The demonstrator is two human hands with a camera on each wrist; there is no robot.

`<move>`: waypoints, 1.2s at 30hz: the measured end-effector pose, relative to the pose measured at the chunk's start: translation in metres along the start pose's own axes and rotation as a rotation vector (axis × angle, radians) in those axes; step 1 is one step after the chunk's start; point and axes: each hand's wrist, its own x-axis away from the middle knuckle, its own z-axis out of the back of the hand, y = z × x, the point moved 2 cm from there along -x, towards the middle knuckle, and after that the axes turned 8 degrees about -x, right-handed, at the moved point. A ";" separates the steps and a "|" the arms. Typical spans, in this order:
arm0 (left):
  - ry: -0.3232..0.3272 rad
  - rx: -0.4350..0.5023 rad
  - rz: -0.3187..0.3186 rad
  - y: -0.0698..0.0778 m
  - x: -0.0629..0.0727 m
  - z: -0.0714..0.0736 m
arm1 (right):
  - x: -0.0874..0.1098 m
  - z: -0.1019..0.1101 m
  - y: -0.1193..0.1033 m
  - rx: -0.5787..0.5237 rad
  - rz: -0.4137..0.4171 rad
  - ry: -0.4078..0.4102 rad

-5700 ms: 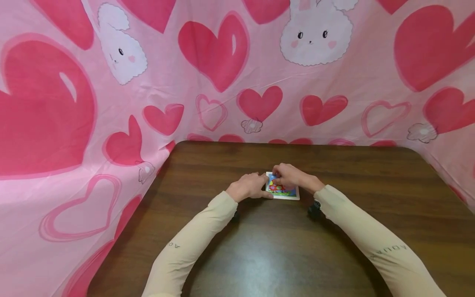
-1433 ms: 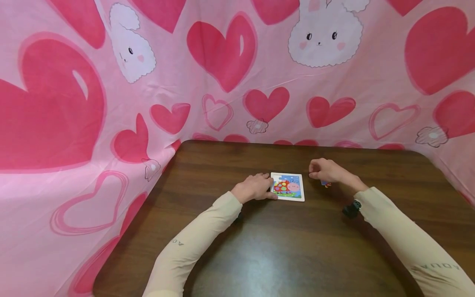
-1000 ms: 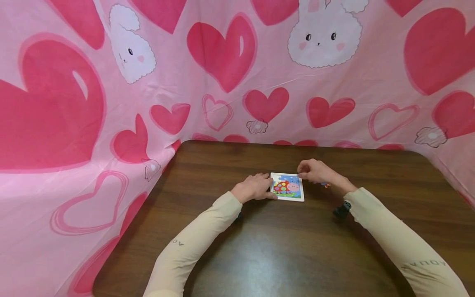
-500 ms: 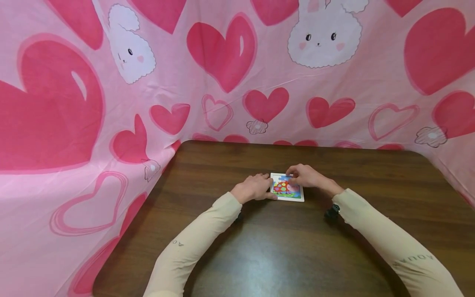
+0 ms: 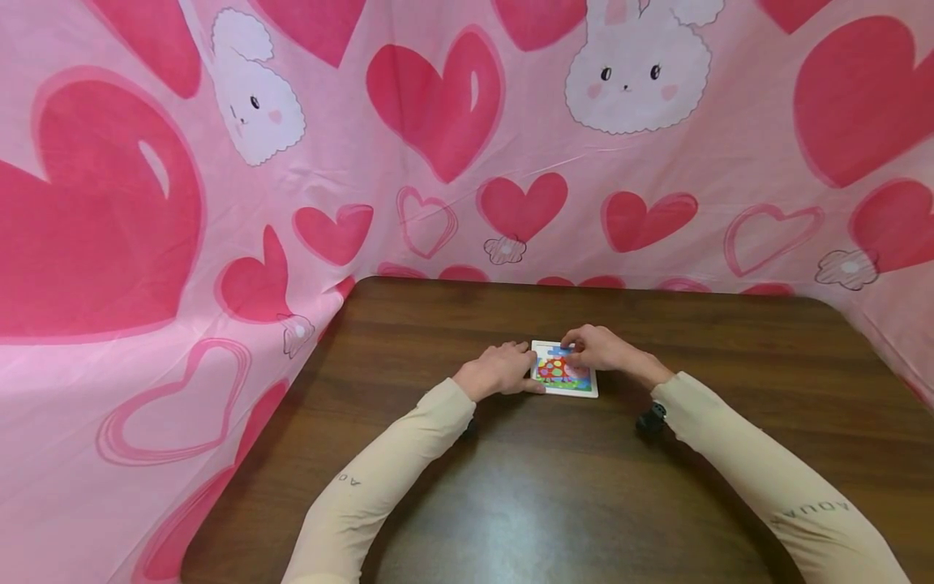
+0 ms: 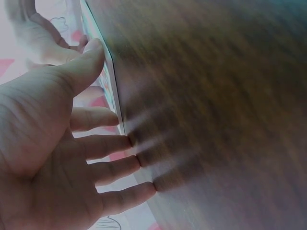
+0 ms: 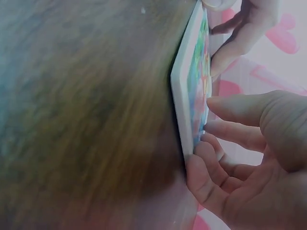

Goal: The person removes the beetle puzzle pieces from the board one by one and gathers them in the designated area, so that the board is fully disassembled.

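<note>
Plainly enough, from the head view, a small white-framed puzzle lies flat on the brown wooden desk, toward four o'clock from the middle of the scene. Its picture shows a red, many-spotted body and a strip of green at six o'clock, with a pale patch toward eleven. The left hand rests at the puzzle's nine o'clock side, its grip released, fingers stretched out by the frame. The right hand comes in from two o'clock, bent fingers over the upper part of the picture; I cannot tell whether that grip is pinching anything. Cream sleeves run back toward seven and five o'clock, and a black device sits under the right wrist. Pink cloth with hearts and rabbits hangs behind the desk from nine through twelve to three o'clock. From the left wrist, the puzzle appears nearly edge-on around eleven o'clock, the left thumb laid over its rim and the straight fingers spread, tips down toward the desk; the right hand shows beyond, at ten to eleven. From the right wrist, the frame runs from twelve o'clock down toward six, the right thumb's tip at the picture and one bent finger against the frame's lower end, with the left hand at one o'clock.
</note>
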 end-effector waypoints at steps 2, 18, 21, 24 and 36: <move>0.002 -0.004 -0.003 0.000 0.000 0.000 | 0.000 -0.001 -0.002 0.015 0.024 -0.003; 0.014 -0.015 -0.003 0.001 0.001 -0.001 | -0.003 -0.003 -0.006 0.056 0.060 -0.032; 0.016 -0.016 -0.001 0.001 0.001 -0.001 | -0.002 -0.003 -0.007 0.057 0.060 -0.033; 0.018 -0.018 -0.004 0.001 0.001 -0.001 | -0.001 -0.003 -0.008 0.067 0.059 -0.028; 0.015 -0.009 -0.001 0.000 0.000 -0.002 | 0.000 -0.003 -0.008 0.032 0.047 0.006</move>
